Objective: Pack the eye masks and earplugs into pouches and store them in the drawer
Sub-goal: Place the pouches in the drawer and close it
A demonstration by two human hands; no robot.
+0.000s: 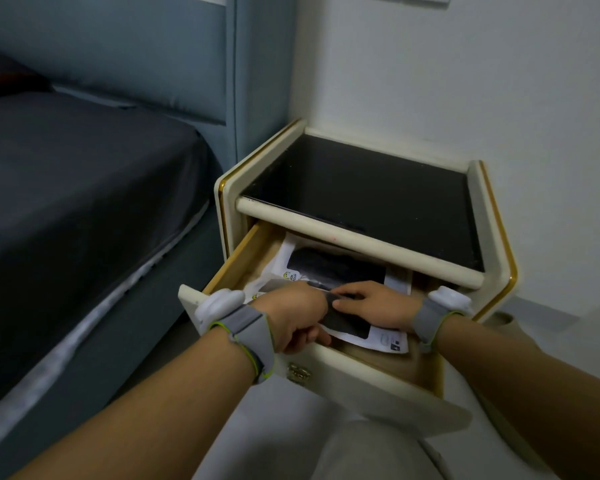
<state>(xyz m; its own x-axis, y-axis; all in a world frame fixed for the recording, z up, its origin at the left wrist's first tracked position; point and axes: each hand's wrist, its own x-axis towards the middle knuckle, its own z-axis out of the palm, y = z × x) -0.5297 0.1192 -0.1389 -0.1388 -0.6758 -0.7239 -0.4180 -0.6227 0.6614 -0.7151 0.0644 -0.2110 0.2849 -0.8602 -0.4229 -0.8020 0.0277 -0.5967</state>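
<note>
The cream nightstand's top drawer [368, 379] stands pulled out, its wooden inside showing. Inside lie clear pouches with white card and dark eye masks: one pouch [329, 266] toward the back, another pouch [364, 332] at the front under my hands. My left hand [297, 317] curls over the front pouch's left end, thumb tucked below it. My right hand [371, 303] lies flat on the same pouch with fingers stretched leftward. No earplugs are distinguishable.
The nightstand [361, 195] has a glossy black top with nothing on it and gold trim. A bed with a dark sheet [84, 202] and blue-grey headboard [136, 57] stands close on the left. A white wall lies behind and to the right.
</note>
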